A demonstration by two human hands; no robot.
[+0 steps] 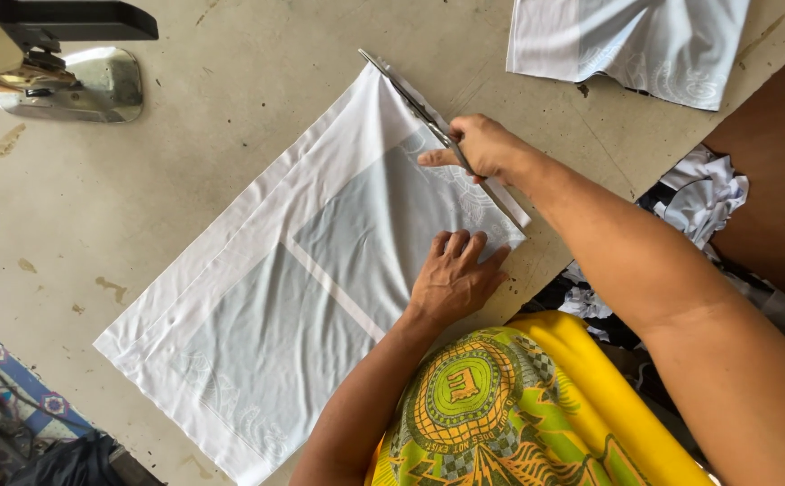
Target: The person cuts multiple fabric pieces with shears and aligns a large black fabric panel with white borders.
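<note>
Grey, stained worktable, seen from above, with a sewing machine's metal base at its far left corner and a second folded white cloth at its far right edge. Item: white fabric panel, rectangular, lying flat and slanted across the table's middle, its long axis running from the near left toward the far right; faint printed patterning shows along its borders. Right hand: closed around the handles of a pair of scissors, at the panel's right-hand edge near the far corner. Blades: long, thin, pointing away from the hand toward the far left, along that edge of the cloth; whether they stand apart or together cannot be told at this size. A narrow strip of cloth lies just outside the blade line. Left hand: empty, fingers spread, palm pressed flat on the panel just inside the same edge, nearer the person than the scissors. Relation: the cut line lies between the two hands' reach, with the right hand farther along it. Also present: white fabric scraps beyond the table's right edge, and the person's yellow patterned shirt at the near edge.
</note>
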